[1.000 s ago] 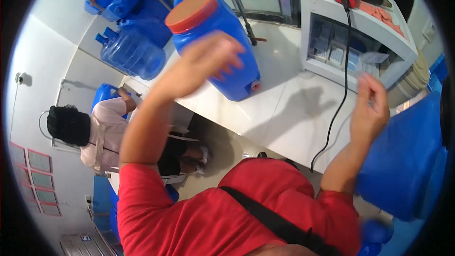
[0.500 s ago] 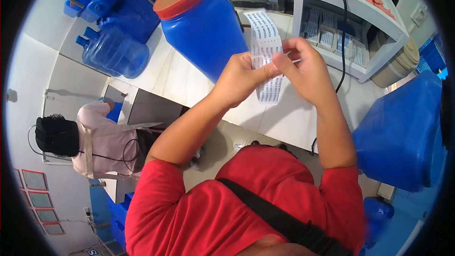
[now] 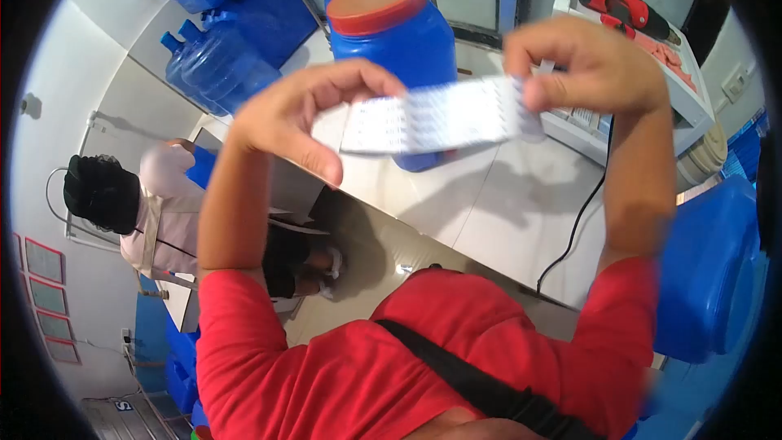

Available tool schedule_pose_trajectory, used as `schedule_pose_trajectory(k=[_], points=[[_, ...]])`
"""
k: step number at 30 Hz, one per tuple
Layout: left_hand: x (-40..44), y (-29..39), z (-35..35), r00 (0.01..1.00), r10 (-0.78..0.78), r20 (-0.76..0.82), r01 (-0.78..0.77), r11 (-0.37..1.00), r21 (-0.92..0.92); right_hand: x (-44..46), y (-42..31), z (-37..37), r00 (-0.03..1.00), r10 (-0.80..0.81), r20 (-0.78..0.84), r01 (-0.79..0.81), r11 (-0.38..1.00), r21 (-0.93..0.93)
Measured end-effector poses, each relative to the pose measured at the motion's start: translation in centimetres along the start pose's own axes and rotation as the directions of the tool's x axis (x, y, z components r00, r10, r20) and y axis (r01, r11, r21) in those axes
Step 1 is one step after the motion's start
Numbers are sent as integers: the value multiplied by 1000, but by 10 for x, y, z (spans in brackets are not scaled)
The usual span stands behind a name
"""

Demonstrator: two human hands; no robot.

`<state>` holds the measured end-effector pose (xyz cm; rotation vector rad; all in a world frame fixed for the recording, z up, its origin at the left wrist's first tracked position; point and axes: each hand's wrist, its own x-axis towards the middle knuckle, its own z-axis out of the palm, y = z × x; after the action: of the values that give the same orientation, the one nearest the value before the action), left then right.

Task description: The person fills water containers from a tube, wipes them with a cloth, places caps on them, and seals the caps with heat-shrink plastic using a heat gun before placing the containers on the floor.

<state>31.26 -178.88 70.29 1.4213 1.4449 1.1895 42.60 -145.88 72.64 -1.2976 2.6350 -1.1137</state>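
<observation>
A white strip [image 3: 456, 116] printed with rows of small blue text is stretched out level in front of me, blurred by motion. My right hand [image 3: 590, 69] pinches its right end between thumb and fingers. At the other end, my left hand [image 3: 305, 118] has its thumb and fingers spread apart; its fingertips are close to the strip's upper left edge, and I cannot tell whether they touch it. Behind the strip stands a large blue jug [image 3: 440, 45] with an orange-red lid [image 3: 376, 2], partly hidden by the strip and my left fingers.
On the right, a white shelf [image 3: 692, 94] carries a red heat gun [image 3: 623, 4]. A black cord [image 3: 582, 232] runs down across the white counter [image 3: 505, 212]. Clear blue water bottles [image 3: 224, 65] stand at the left; a big blue container [image 3: 705, 269] is at the right. A co-worker [image 3: 167, 204] is at the left.
The strip has turned from hanging upright to lying level. My hands have moved apart and up; the left has let go its pinch and spread its fingers. The view has shifted slightly.
</observation>
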Motion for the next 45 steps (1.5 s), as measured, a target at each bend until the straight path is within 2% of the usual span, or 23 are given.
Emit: schedule_pose_trajectory(k=[1,3,5,6,9,13,15,16,21,23,24,25,28,30,31,32,33,36,37,39,41,42,45], points=[[-6,22,-8,993,37,-111,8,923,386,16,-4,-10,999,-26,-33,17,972,-236],[-5,49,-42,990,135,-49,-14,429,903,51,-9,-25,981,62,-182,-129,915,-382],[-2,64,-58,962,188,-196,178,109,978,90,-28,-49,944,238,-227,-323,805,-497],[1,68,-69,941,162,-298,299,23,954,105,-9,-53,940,107,-323,-262,833,-487],[16,45,-109,911,285,-298,314,-10,949,153,67,-59,897,7,-442,-275,791,-546],[22,20,-131,898,188,-398,353,234,906,177,129,-42,841,40,-539,-333,824,-458],[17,19,-130,884,127,-449,344,474,811,167,125,-44,868,294,-401,-356,931,-87],[15,21,-129,911,112,-398,263,585,767,161,115,-43,873,267,-409,-337,935,-108],[18,37,-106,959,47,-278,246,346,905,138,90,-41,957,184,-222,-254,902,-348],[26,46,-99,955,112,-273,217,362,907,127,80,-40,982,52,-180,-123,902,-413],[39,47,-104,928,293,-229,135,307,942,120,87,-29,927,-269,-260,24,736,-676],[47,45,-107,926,274,-259,155,351,924,113,89,-31,928,-254,-271,3,735,-678],[71,28,-107,921,230,-314,227,338,913,102,81,-57,877,-175,-448,-44,899,-436],[80,17,-109,939,-123,-320,343,361,867,65,92,-89,744,-115,-658,-391,723,-569],[80,17,-107,936,-127,-328,352,361,864,46,100,-106,599,136,-789,-719,526,-455],[80,19,-107,934,-122,-335,356,374,856,12,141,-141,471,433,-768,-854,441,-275],[80,20,-107,933,-117,-340,358,388,850,-6,118,-135,430,439,-789,-902,233,-362],[84,24,-129,925,-3,-379,358,337,871,-85,199,-158,467,370,-803,-850,439,-292],[85,27,-129,925,13,-379,358,302,884,-82,169,-140,213,653,-726,-897,426,120],[96,23,-122,927,-49,-373,363,378,852,-84,156,-126,-11,874,-487,-823,268,501],[107,20,-113,914,-277,-298,360,207,910,-98,169,-127,126,825,-550,-773,430,467],[110,20,-112,912,-267,-311,359,152,921,-98,173,-128,92,775,-625,-813,421,402],[104,26,-111,936,-94,-339,349,356,867,-109,168,-129,107,773,-625,-691,511,512]])
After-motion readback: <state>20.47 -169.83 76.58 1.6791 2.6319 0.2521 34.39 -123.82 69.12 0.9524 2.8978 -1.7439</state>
